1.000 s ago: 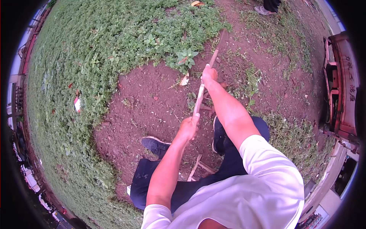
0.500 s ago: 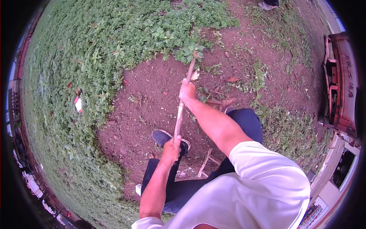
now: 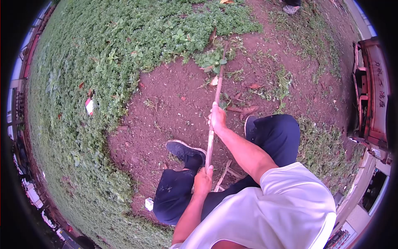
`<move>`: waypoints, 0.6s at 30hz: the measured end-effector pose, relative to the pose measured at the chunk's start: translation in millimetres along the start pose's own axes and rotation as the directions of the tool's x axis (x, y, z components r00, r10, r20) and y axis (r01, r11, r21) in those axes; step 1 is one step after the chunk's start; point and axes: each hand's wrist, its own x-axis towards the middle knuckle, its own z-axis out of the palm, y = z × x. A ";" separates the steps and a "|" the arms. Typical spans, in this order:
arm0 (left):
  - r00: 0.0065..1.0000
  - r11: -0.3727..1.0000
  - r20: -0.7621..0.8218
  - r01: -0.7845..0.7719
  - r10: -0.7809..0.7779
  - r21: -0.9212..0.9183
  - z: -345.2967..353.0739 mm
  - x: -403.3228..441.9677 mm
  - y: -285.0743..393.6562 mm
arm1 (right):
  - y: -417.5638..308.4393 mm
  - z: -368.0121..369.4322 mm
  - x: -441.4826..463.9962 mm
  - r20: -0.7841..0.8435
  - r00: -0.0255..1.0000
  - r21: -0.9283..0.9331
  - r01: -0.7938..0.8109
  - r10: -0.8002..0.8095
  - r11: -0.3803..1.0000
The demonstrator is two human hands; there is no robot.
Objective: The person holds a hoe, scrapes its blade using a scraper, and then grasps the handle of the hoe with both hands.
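A long wooden tool handle (image 3: 210,150) slants up from my lap across the bare soil. Lower on the shaft, close to its near end, my left hand (image 3: 203,181) is wrapped round it. Farther up, my right hand (image 3: 217,118) also grips it, thumb along the wood. The far end of the shaft lies by loose, leafy weeds (image 3: 211,60) at the edge of the green growth. What sort of head the tool has I cannot make out among the leaves.
Dense low weeds (image 3: 83,153) cover the left and far ground. Wooden legs, perhaps of a stool (image 3: 222,176), stand between my legs. A small white box (image 3: 149,203) lies by my left knee. Another person's shoe (image 3: 291,9) is at top right. A red metal vehicle part (image 3: 375,91) stands right.
Both hands have drawn the wooden handle back toward my body and to the right. Loose weeds by its far end have shifted slightly nearer. My right knee has swung outward.
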 end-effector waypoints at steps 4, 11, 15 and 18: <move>0.996 0.996 0.064 -0.067 0.070 -0.056 10.1 48.5 51.5 | -45.2 -22.0 67.0 -0.037 0.999 0.149 0.006 -0.001 0.989; 0.996 0.997 0.053 -0.077 0.077 -0.007 43.3 136.2 89.4 | -91.0 -15.0 160.7 -0.135 0.989 -0.196 0.032 -0.059 0.980; 0.997 0.998 0.079 0.026 -0.022 -0.054 63.1 114.4 70.5 | -35.8 -19.5 188.4 -0.235 0.949 -0.550 0.050 -0.212 0.834; 0.997 0.990 0.056 0.060 -0.054 -0.124 71.4 89.8 81.6 | -41.4 -33.7 162.2 -0.191 0.941 -0.617 0.106 -0.279 0.780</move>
